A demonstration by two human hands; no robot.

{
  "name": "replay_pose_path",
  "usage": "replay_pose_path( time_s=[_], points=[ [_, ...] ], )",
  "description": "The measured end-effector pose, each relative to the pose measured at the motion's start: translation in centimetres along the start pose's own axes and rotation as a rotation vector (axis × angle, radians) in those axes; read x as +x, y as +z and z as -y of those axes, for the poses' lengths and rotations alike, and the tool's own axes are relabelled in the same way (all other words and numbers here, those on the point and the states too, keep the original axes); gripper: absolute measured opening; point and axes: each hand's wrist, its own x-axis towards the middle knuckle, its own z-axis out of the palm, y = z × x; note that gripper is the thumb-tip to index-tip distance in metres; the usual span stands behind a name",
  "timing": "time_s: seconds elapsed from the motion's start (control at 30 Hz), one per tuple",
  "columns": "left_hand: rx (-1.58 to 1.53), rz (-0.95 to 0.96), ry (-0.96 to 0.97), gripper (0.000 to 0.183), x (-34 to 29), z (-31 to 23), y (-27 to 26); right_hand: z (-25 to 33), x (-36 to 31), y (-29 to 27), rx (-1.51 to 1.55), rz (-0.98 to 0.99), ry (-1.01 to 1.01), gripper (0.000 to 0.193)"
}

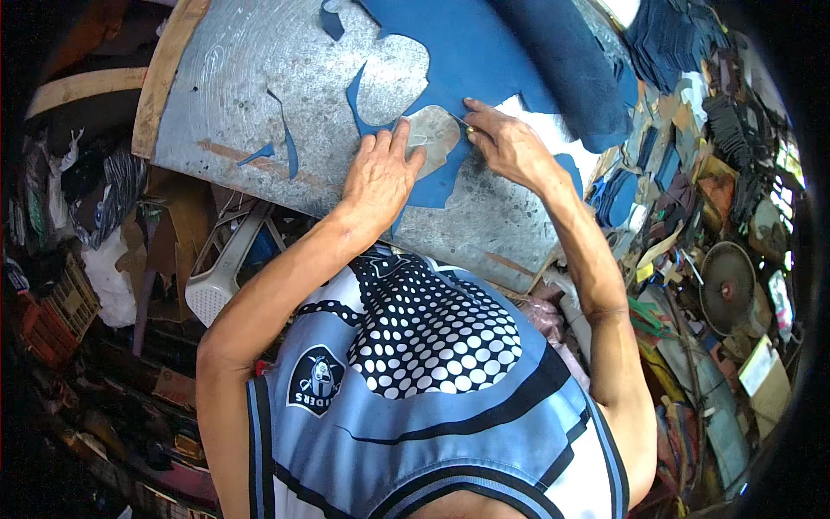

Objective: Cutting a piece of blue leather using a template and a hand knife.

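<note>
Fingers of the left hand (380,177) are set slightly apart and laid down on the near left part of a grey-beige template (438,130), while those of the right hand (514,147) are drawn close together at its far right edge; whether a slim tool is pinched there cannot be told.

At the far left, the worktop (216,86) is bordered by a wooden strip (169,78), and below it a white plastic stool (212,294) is partly seen. Farther right, a narrow blue offcut (290,147) is left lying on the scuffed metal, apart from the hands.

Near the middle, the template is placed flat on a blue sheet (467,60), between the two hands. It is judged to be thin, light and stiff, and likely to slide if it is pressed only at one end; it is best held by spread fingertips well inside its outline, with the edge left bare. The sheet is judged to be soft and pliable, easily puckered or dragged at its narrow tongues, so it is better gripped by a broad part than by a thin strip.

Beyond the right hand, a thick blue roll (562,73) is rested over the worktop's far right side. It is judged to be heavier and floppy, to be supported from beneath. At the far right, stacked dark blue pieces (666,48) are heaped, and a round fan (726,285) is seen lower down.
</note>
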Motion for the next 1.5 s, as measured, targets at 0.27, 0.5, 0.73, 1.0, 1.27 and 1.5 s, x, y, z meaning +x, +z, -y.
replay_pose_path(
  time_s=[0.27,0.5,0.73,1.0,1.27,1.5],
  points=[
    [0.361,0.076,0.099,0.049,2.5,-1.1,-0.6,2.7,-1.3,1.1,-0.059,-0.115,0.171,0.026],
    [0.385,0.117,0.138,0.05,3.2,-1.2,-1.1,2.2,-3.5,3.0,0.041,-0.216,0.209,0.025],
    [0.412,0.124,0.176,0.05,3.3,-0.9,-1.5,4.1,-4.2,4.3,0.167,-0.259,0.357,0.028],
    [0.448,0.106,0.316,0.051,4.0,0.2,-1.5,6.7,-4.6,6.4,0.282,-0.454,0.531,0.027],
    [0.481,0.14,0.437,0.053,4.9,0.8,-1.9,9.7,-3.7,8.5,0.336,-0.644,0.687,0.027],
    [0.515,0.149,0.503,0.05,5.4,1.2,-2.2,11.9,-3.4,9.3,0.387,-0.73,0.788,0.027]
  ],
)
